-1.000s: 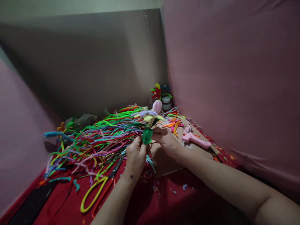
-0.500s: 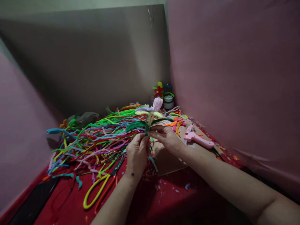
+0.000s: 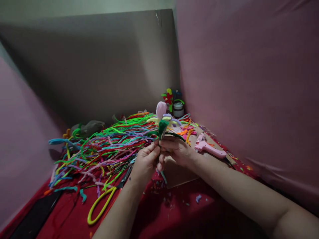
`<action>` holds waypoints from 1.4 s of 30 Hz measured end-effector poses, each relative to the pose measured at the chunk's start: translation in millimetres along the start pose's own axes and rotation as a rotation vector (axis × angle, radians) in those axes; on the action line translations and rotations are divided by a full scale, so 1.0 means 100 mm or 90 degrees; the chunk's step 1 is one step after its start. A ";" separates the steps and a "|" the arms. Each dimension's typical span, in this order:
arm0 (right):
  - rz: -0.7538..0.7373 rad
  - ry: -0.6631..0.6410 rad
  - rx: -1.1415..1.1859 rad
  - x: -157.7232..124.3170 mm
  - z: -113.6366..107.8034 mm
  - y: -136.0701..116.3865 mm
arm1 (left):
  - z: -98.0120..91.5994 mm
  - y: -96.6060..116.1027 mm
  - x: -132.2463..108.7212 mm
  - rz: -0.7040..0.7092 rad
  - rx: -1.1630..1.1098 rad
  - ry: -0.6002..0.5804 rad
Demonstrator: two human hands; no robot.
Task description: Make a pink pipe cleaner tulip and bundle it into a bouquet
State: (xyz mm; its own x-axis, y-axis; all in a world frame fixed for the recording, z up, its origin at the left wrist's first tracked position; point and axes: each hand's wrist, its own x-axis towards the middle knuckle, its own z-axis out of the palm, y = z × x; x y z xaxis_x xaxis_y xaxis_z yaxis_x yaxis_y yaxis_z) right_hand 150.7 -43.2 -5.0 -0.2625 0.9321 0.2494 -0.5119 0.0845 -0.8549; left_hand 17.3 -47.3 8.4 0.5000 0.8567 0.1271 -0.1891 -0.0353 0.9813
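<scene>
Head view: left hand [image 3: 146, 160] and right hand [image 3: 178, 151], fingers clamped low on a fuzzy flower bunch [image 3: 163, 124], upright above them; likely gripped there to leave its top uncrushed. Glue gun [image 3: 211, 149] near, on cardboard [image 3: 179, 174].

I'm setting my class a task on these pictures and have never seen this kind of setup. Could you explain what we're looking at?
There is no machine here, just one person's bare left hand and right hand. Every picture comes from one camera worn on that person's head, looking forward and down.

The fingers of both hands pinch the stem of some fuzzy flowers: pink, lilac and pale yellow, with dark green leaves.

On the red cloth, a pile of coloured fuzzy stems spreads to the left. Nearer lie scissors, partly hidden by the left arm. To the right, a pink glue gun rests on cardboard.
</scene>
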 end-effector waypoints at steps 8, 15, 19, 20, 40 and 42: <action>-0.084 0.114 -0.129 0.00 0.05 0.02 | -0.01 -0.17 0.00 0.176 0.468 0.209; -0.165 0.086 -0.294 -0.10 0.11 -0.15 | 0.05 -0.09 0.00 0.103 0.273 0.209; -0.173 0.122 -0.285 -0.08 0.09 -0.13 | 0.08 -0.09 0.00 0.085 0.166 0.210; -0.175 0.133 -0.273 -0.07 0.09 -0.11 | 0.08 -0.10 0.00 0.081 0.139 0.209; -0.109 0.173 -0.026 0.06 -0.02 0.13 | -0.01 -0.15 0.01 0.176 0.363 0.181; -0.090 0.179 -0.021 0.06 0.00 0.10 | 0.02 -0.16 0.00 0.184 0.407 0.197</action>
State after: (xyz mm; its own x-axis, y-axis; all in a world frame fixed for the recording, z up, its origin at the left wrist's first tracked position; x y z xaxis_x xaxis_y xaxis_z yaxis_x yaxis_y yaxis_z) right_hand 143.5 -36.8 -12.1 0.0485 0.9707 0.2353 -0.4991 0.2276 -0.8361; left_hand 21.8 -47.6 -7.5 0.2271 0.8700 0.4377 0.2959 -0.4899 0.8200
